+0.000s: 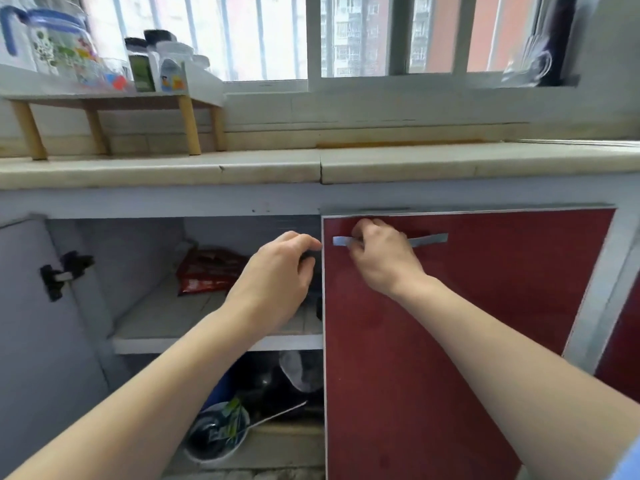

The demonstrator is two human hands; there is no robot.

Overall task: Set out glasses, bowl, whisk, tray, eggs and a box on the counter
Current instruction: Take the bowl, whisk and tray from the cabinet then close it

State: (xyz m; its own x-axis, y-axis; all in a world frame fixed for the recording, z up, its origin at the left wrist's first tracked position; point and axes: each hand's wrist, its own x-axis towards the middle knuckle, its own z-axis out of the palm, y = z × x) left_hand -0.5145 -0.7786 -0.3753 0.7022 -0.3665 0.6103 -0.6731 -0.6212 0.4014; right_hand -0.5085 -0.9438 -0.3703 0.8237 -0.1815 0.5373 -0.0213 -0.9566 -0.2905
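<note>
From my remote seat much is blurred or hidden: my right hand [379,256] is curled shut around the flat silver bar handle [427,240] near the top edge of the closed dark red cabinet door [467,341], its fingers hiding the middle of the bar. My left hand [277,275] reaches into the open compartment beside that door, fingers bent over a dark object [310,256] right at the door's edge; I cannot tell what it is or whether the hand actually holds it. The pale stone counter [450,164] above runs across the view with a crack near its middle and its front stretch bare. At its back left corner stands one small white shelf on wooden legs [110,95], carrying one clear jug with a blue handle [52,43] and several smeared jars and cups [162,60] that I cannot count. Inside the open compartment, one red foil packet [207,271] lies toward the back of the white inner shelf [166,327], left of my left hand. Below, on the cabinet floor, one round bowl-like dish holding a crumpled wrapper [218,431] sits well under that hand, with dark bags [277,379] behind it, hard to make out. The grey open door [31,341] is cut off at the left edge, showing one black hinge [62,273].
</note>
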